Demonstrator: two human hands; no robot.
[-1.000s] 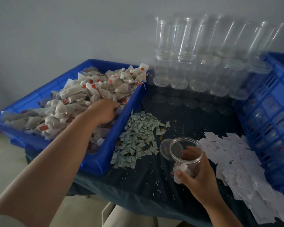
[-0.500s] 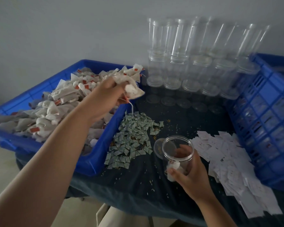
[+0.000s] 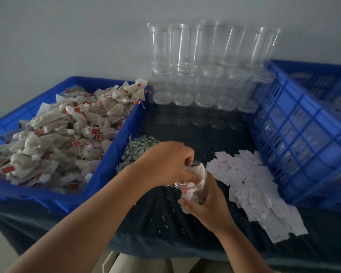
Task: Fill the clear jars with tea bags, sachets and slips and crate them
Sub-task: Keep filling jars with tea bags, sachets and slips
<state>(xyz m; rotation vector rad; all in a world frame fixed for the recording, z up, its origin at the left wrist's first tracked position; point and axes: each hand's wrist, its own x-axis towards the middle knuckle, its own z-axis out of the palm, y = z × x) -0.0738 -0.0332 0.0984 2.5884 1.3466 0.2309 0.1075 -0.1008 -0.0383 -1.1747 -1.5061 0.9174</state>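
Dark-blue cloth covers the tabletop (image 3: 165,223). At its left sits a wide blue plastic tray (image 3: 116,142) heaped with white, red-tagged tea bags (image 3: 57,134). At the right stands a blue lattice plastic crate (image 3: 303,138). Stacked empty clear plastic jars (image 3: 185,71) line the back wall. A spread of white paper slips (image 3: 250,180) lies near the crate, and a smaller pile of green-and-white sachets (image 3: 140,146) lies beside the tray.

Between the two piles, the right hand (image 3: 209,207) has its fingers wrapped round a small clear open jar (image 3: 195,189), tilted toward the left. The left hand (image 3: 165,164) is over the jar's mouth, its fingers curled and pinching a white tea bag (image 3: 198,171) that is partly inside.

The step in hand looks like the tea-bag fill. Next the left hand should probably let go of the bag and either fetch more bags or move on to the sachets.
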